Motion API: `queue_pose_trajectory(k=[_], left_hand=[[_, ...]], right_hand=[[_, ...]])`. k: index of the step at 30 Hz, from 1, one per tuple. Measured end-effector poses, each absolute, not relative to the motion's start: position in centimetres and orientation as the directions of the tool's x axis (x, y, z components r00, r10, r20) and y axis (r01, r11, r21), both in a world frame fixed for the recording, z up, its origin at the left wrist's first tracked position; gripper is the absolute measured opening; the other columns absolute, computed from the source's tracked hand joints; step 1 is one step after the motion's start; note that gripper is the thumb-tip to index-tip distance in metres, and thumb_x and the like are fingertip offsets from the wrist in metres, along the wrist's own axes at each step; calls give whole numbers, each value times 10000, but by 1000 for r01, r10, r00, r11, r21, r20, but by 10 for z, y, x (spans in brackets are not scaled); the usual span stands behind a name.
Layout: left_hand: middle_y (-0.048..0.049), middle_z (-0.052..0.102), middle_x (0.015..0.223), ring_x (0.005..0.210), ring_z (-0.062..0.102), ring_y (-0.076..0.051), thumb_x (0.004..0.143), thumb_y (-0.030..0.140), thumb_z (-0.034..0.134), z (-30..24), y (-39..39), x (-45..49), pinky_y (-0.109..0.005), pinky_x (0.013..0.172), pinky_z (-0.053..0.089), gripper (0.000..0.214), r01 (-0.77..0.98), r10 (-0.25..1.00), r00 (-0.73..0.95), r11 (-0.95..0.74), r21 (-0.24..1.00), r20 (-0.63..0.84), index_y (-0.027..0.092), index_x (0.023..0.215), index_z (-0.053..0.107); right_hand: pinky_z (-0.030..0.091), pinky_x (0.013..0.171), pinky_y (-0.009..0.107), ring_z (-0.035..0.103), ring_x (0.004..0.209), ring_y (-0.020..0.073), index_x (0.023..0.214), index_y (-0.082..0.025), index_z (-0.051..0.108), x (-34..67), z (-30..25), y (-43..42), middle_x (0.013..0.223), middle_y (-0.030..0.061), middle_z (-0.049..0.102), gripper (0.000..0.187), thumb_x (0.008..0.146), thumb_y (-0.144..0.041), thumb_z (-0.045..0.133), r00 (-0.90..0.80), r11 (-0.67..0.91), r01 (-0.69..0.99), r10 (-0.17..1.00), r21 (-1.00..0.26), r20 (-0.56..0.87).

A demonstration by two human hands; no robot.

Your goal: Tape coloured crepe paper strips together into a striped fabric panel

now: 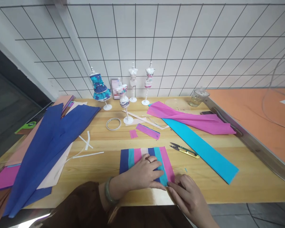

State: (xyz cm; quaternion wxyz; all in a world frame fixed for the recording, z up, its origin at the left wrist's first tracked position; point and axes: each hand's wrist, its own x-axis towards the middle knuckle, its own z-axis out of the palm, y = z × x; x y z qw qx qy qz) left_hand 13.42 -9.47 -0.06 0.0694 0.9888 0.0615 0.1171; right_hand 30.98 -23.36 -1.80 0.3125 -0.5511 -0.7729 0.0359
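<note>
A sheet of joined paper strips [131, 160], in navy, turquoise, pink and cream, lies flat near the table's front edge. My left hand [144, 172] rests across its middle with fingers spread, covering part of the stripes. At the sheet's lower right corner, by the pink strip, my right hand [186, 193] has thumb and forefinger pinched on the edge. The tips of both hands nearly meet there. Thread snips [185, 150] with a yellow handle lie just beyond the sheet to the right.
Small dress-form mannequins [133, 77] stand along the wall, one in a blue dress [99, 87]. A tape roll [113, 124], pink scraps [148, 131] and white strips [89, 156] lie about. Blue paper [52, 136] covers the left; turquoise [201, 145] and pink paper [190, 119] lie right, near a glass jar [197, 97].
</note>
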Motion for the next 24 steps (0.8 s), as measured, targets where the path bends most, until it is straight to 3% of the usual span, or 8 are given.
queue_pose_trajectory(k=[7,10,13,18,21,24], left_hand=[[-72,566,976,982,435,-215,790,617,407,-1,-95,134,-352,851,317,489,108,141,964,-982,153,227,215,998,593],[-72,565,996,986,433,-213,790,611,415,-1,-94,134,-349,846,319,482,105,137,965,-983,152,225,217,1006,592],[-65,563,1022,989,434,-205,803,561,458,0,-93,134,-342,847,320,416,96,127,968,-985,146,218,227,1013,590],[-58,560,1041,1009,437,-200,800,475,535,1,-91,133,-337,855,320,335,93,124,970,-984,153,207,234,1028,579],[-51,564,1043,1024,440,-204,801,458,544,1,-91,132,-344,863,319,325,98,131,971,-981,170,199,226,1027,571],[-50,572,1051,1031,451,-203,816,466,518,1,-91,132,-347,868,323,332,88,128,971,-977,192,203,214,1028,566]], right_hand=[[400,608,335,482,745,181,1062,-157,584,310,-19,-234,806,71,510,267,799,-113,570,-205,392,834,873,-388,443],[399,609,337,487,736,180,1005,-160,609,310,-16,-233,789,65,518,216,798,-115,568,-212,393,831,878,-394,429],[402,598,323,499,728,174,967,-161,621,310,-15,-233,785,64,522,187,806,-106,543,-177,384,810,881,-444,440],[434,633,336,533,761,187,1068,-165,604,310,-16,-234,811,75,548,267,812,-124,540,-146,348,820,895,-454,422],[453,629,317,557,754,182,940,-192,640,312,-13,-232,804,65,560,167,841,-171,507,-108,295,797,928,-527,357],[486,657,290,592,797,177,941,-204,633,320,-4,-219,855,68,585,203,883,-219,439,-15,189,761,961,-621,274]])
